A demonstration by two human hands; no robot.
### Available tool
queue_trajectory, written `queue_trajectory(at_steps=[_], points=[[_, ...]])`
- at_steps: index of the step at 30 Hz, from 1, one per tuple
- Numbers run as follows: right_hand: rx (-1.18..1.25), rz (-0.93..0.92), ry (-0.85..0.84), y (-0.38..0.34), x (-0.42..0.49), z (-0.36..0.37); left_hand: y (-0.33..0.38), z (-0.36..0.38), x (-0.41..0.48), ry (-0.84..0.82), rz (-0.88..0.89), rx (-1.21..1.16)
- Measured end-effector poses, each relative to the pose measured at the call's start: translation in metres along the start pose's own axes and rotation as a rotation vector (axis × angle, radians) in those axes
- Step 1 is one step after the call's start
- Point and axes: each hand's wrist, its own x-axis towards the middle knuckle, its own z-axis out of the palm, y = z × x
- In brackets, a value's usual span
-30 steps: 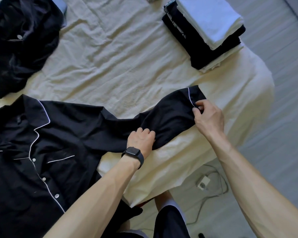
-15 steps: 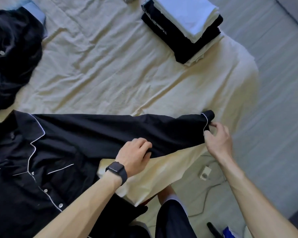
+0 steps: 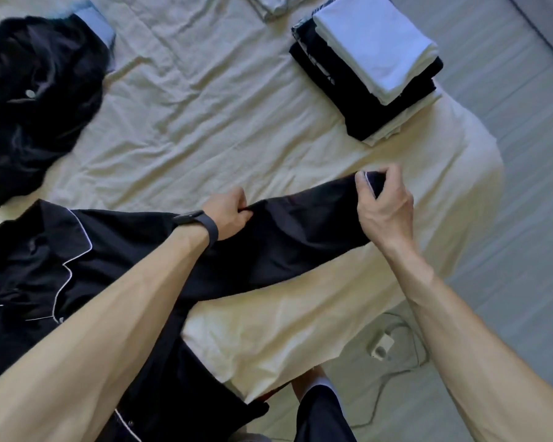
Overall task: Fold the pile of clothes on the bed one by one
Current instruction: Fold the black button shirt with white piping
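**Sleeve fold on a slippery pyjama top: here's how I go about it**

So I'm on the black pyjama shirt with white piping (image 3: pixel 45 266). It lies face up, buttons showing, along the near edge of the crumpled cream bed sheet (image 3: pixel 205 106), with its long black sleeve (image 3: pixel 300 224) stretched out to my right.

My left hand (image 3: pixel 229 215), the one with the dark smartwatch (image 3: pixel 201 223) on the wrist, pinches the sleeve's far edge about halfway along. My right hand (image 3: pixel 385 208) grips the piped cuff (image 3: pixel 372 183) between thumb and curled fingers, lifted a bit off the sheet. Neither hand is free.

My take on doing this step well:

- Pull the sleeve gently taut between both grips first, so there are no twists in it.
- Use the left-hand pinch as the hinge and swing the cuff across onto the shirt body, not just roughly toward it.
- Line the sleeve's edge up with the shirt's side seam, then smooth it flat before letting go. This fabric looks like it slides around.

The heap of dark unfolded clothes (image 3: pixel 35 90) waits at the far left, and the stack of folded black and white clothes (image 3: pixel 371 68) sits at the far right corner, so I'd guess I'm well past halfway.
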Motion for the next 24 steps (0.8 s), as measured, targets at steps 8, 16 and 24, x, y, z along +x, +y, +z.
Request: queue_trajectory(at_steps=[8, 16, 24], points=[[-0.109, -0.291, 0.106, -0.083, 0.111, 0.010, -0.035, -0.063, -0.015, 0.792, -0.081, -0.336], [-0.618, -0.370, 0.065, -0.056, 0.082, 0.046, -0.025, 0.005, -0.008, 0.431, -0.185, 0.054], [-0.662, -0.776, -0.591, -0.027, -0.043, 0.124, -0.061, 0.121, -0.108, 0.367, -0.244, 0.226]])
